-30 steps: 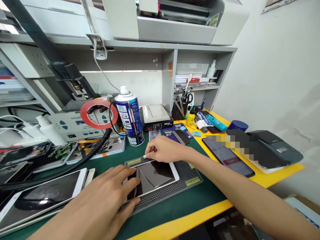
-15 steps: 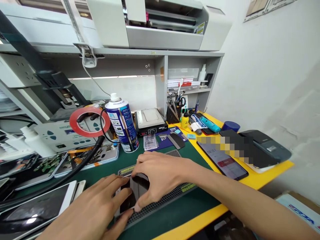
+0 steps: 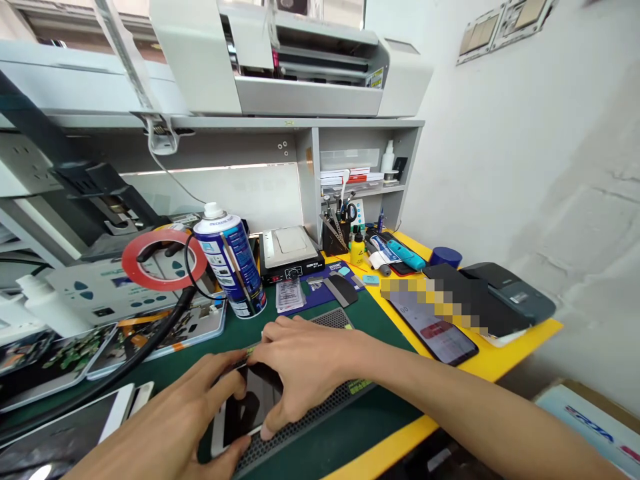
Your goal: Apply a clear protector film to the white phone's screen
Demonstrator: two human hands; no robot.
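A smartphone [image 3: 253, 405] with a dark screen and a white edge lies face up at the lower centre, on a grey perforated pad [image 3: 325, 405]. My left hand [image 3: 187, 407] grips its near left end, with the thumb at the front edge and the fingers at the back edge. Across the phone's other end, my right hand [image 3: 313, 360] has its thumb on the near edge and its fingertips on the far edge. Both hands hide parts of the phone's outline. Beneath the pad is a green mat [image 3: 380, 413].
Behind the hands stand a blue spray can [image 3: 231, 267] and a small black-based heating plate [image 3: 290, 250]. A lit phone [image 3: 435, 327] lies to the right. At left are a roll of red tape [image 3: 131, 260], a black hose [image 3: 145, 360] and a white-framed tablet [image 3: 65, 427].
The camera view has shifted, so the bench sits further left. More of the phone's white near end now shows between my hands. Both hands still hold it.
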